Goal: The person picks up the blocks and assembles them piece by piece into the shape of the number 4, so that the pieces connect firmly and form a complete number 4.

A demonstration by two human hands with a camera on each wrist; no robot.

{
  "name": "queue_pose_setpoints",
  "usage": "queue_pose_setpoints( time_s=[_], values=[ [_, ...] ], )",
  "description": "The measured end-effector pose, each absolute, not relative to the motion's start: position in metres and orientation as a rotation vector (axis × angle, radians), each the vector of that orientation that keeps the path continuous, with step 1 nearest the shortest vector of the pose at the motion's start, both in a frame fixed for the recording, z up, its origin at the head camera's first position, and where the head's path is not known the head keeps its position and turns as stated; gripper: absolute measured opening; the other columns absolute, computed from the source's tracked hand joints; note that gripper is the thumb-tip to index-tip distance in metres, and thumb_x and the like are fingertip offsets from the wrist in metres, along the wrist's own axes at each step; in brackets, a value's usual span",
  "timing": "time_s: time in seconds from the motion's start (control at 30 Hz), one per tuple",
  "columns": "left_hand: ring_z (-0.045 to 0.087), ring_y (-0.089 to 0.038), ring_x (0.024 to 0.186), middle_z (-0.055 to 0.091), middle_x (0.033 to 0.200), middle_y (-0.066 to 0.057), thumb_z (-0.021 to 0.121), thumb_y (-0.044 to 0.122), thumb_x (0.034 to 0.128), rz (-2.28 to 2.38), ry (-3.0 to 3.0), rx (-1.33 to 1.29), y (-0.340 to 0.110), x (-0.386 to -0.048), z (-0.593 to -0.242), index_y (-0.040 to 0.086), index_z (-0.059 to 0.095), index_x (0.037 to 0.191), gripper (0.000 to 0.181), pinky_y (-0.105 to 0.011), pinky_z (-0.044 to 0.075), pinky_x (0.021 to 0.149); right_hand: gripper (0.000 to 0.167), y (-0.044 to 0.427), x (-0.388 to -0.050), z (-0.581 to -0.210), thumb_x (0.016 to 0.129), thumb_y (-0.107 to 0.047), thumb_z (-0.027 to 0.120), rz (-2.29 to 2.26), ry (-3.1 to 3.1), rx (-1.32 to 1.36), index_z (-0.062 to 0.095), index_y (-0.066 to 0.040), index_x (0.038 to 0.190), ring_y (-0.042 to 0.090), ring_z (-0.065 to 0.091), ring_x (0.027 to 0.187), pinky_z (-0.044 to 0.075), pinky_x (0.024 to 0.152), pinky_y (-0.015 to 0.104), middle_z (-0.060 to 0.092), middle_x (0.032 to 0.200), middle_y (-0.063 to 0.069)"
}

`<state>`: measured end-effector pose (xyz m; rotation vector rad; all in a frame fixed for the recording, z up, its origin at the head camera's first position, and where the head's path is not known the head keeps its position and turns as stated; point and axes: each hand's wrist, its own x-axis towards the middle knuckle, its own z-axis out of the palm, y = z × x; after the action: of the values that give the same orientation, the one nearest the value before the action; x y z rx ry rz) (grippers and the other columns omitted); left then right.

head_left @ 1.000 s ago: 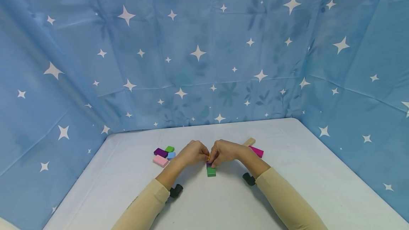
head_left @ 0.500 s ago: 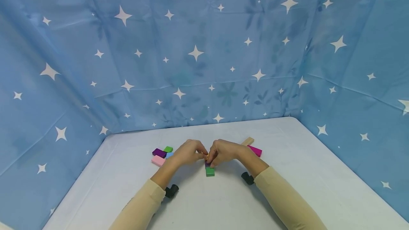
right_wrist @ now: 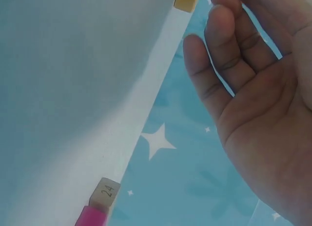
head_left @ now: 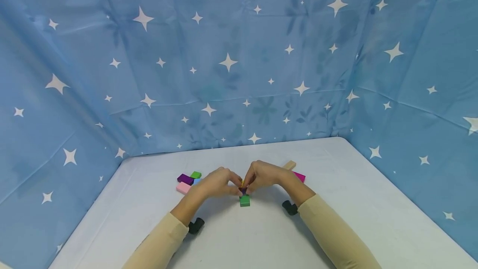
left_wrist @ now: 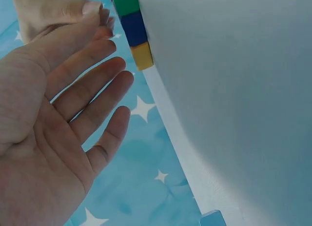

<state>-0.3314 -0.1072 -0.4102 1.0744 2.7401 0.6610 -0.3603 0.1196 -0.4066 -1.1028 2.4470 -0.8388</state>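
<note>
In the head view, a short row of small blocks lies between the hands: a green block [head_left: 244, 201] nearest, then a dark blue block [head_left: 243, 191], then a yellow block [left_wrist: 142, 56] at the far end, clearer in the left wrist view. My left hand [head_left: 218, 182] comes at the row from the left, its thumb and index fingertips spread along that side. From the right, my right hand [head_left: 263, 174] brings its thumb and index fingertips to the opposite side. Exact contact is partly hidden by the fingers. In the left wrist view the other left fingers extend loosely.
Left of the hands lie a pink block [head_left: 184, 188], a purple block [head_left: 185, 179], a light green block [head_left: 196, 174] and a light blue block [head_left: 197, 182]. Behind the right forearm are a magenta block [head_left: 300, 176] and a wooden block [head_left: 289, 165]. A blue star-patterned curtain [head_left: 228, 86] surrounds the white table.
My left hand has shifted slightly nearer, its thumb and index spreading apart along the row instead of meeting at the yellow block. The right hand stays at nearly the same place.
</note>
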Motion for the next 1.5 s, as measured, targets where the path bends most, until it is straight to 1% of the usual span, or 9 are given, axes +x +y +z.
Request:
queue_pose_setpoints(
  time_s=[0.17,0.33,0.57,0.73,0.9,1.03,1.23,1.33,1.5],
  values=[
    [0.068,-0.017,0.122,0.076,0.126,0.004,0.084,0.037,0.0880,0.619,2.736,1.074,-0.104,-0.323,-0.408,0.022,0.084,0.107,0.024,-0.036,0.056,0.099,0.008,0.123,-0.361,-0.405,0.085,-0.006,0.085,-0.808,2.502,-1.087,0.085,-0.012,0.090,0.005,0.065,0.073,0.057,0.072,0.023,0.080,0.085,-0.006],
    [0.070,-0.013,0.116,0.077,0.121,0.005,0.086,0.040,0.0858,0.537,2.765,1.095,-0.100,-0.319,-0.408,0.021,0.084,0.108,0.030,-0.032,0.057,0.095,0.006,0.124,-0.360,-0.405,0.086,-0.005,0.084,-0.760,2.528,-1.066,0.085,-0.011,0.089,0.004,0.061,0.069,0.054,0.067,0.023,0.079,0.082,-0.004],
    [0.070,-0.012,0.114,0.077,0.122,0.005,0.087,0.039,0.0842,0.475,2.805,1.110,-0.098,-0.317,-0.409,0.021,0.084,0.105,0.028,-0.034,0.057,0.096,0.006,0.122,-0.361,-0.408,0.084,-0.006,0.086,-0.727,2.538,-1.076,0.085,-0.012,0.086,0.003,0.056,0.064,0.048,0.061,0.021,0.078,0.076,-0.005],
    [0.069,-0.009,0.110,0.077,0.118,0.008,0.088,0.040,0.0828,0.461,2.810,1.100,-0.096,-0.316,-0.408,0.022,0.084,0.104,0.028,-0.033,0.056,0.094,0.005,0.121,-0.362,-0.410,0.083,-0.008,0.087,-0.715,2.538,-1.079,0.085,-0.012,0.085,0.003,0.053,0.062,0.044,0.057,0.019,0.077,0.073,-0.006],
    [0.068,-0.011,0.112,0.077,0.120,0.007,0.089,0.042,0.0817,0.456,2.813,1.094,-0.096,-0.315,-0.408,0.021,0.084,0.106,0.032,-0.036,0.056,0.098,0.005,0.121,-0.361,-0.410,0.083,-0.008,0.087,-0.713,2.543,-1.055,0.085,-0.013,0.085,0.003,0.052,0.062,0.043,0.057,0.019,0.077,0.073,-0.007],
    [0.068,-0.012,0.115,0.077,0.121,0.008,0.089,0.041,0.0815,0.463,2.810,1.075,-0.095,-0.315,-0.410,0.021,0.084,0.107,0.033,-0.038,0.055,0.100,0.005,0.121,-0.359,-0.410,0.083,-0.007,0.086,-0.718,2.532,-1.044,0.085,-0.012,0.085,0.004,0.052,0.062,0.042,0.057,0.020,0.077,0.074,-0.005],
    [0.067,-0.011,0.112,0.077,0.117,0.010,0.089,0.040,0.0818,0.465,2.808,1.062,-0.095,-0.315,-0.410,0.021,0.084,0.107,0.032,-0.037,0.055,0.098,0.005,0.121,-0.358,-0.410,0.082,-0.009,0.088,-0.713,2.522,-1.020,0.085,-0.012,0.084,0.004,0.053,0.063,0.043,0.058,0.020,0.077,0.073,-0.006],
    [0.067,-0.010,0.110,0.078,0.116,0.010,0.089,0.040,0.0819,0.460,2.808,1.063,-0.095,-0.314,-0.409,0.022,0.084,0.106,0.031,-0.037,0.055,0.097,0.006,0.121,-0.357,-0.410,0.082,-0.010,0.089,-0.693,2.518,-0.999,0.085,-0.015,0.085,0.004,0.054,0.064,0.044,0.060,0.021,0.077,0.073,-0.010],
    [0.067,-0.008,0.106,0.078,0.113,0.011,0.089,0.040,0.0818,0.453,2.813,1.080,-0.095,-0.314,-0.408,0.021,0.084,0.106,0.031,-0.035,0.056,0.095,0.007,0.121,-0.357,-0.408,0.082,-0.012,0.089,-0.674,2.512,-0.990,0.086,-0.017,0.085,0.005,0.054,0.066,0.045,0.062,0.022,0.077,0.074,-0.011]
  ],
)
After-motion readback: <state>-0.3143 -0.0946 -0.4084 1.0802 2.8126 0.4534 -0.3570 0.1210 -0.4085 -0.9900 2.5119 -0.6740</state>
